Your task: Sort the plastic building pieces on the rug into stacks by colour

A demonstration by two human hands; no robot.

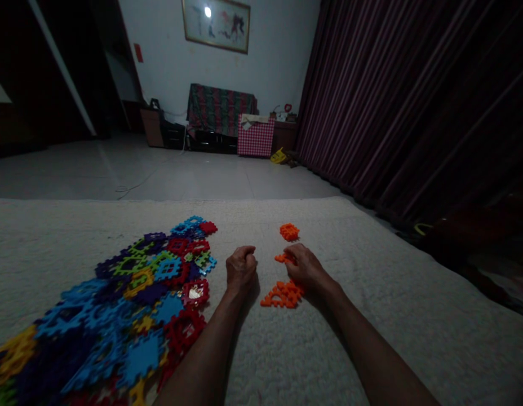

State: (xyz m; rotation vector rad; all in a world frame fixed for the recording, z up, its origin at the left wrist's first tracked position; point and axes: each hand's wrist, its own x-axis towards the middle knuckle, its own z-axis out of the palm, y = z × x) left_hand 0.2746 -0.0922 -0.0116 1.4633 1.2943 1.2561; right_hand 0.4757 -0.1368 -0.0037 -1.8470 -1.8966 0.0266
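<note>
Orange pieces (pixel 290 293) on pale textured cover (pixel 380 282); right fingers (pixel 292 252) pinching one, left fingers (pixel 248 261) curled closed; purple curtain (pixel 363 96), framed picture (pixel 221 25).

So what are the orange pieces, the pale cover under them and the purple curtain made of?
The orange pieces look like matt plastic: one solid colour, with neat moulded-looking teeth. The pale cover seems to be quilted cloth, dull and puckered all over. The purple curtain looks like fabric, hanging in long folds; it's too dim to tell if it's shiny.
</note>
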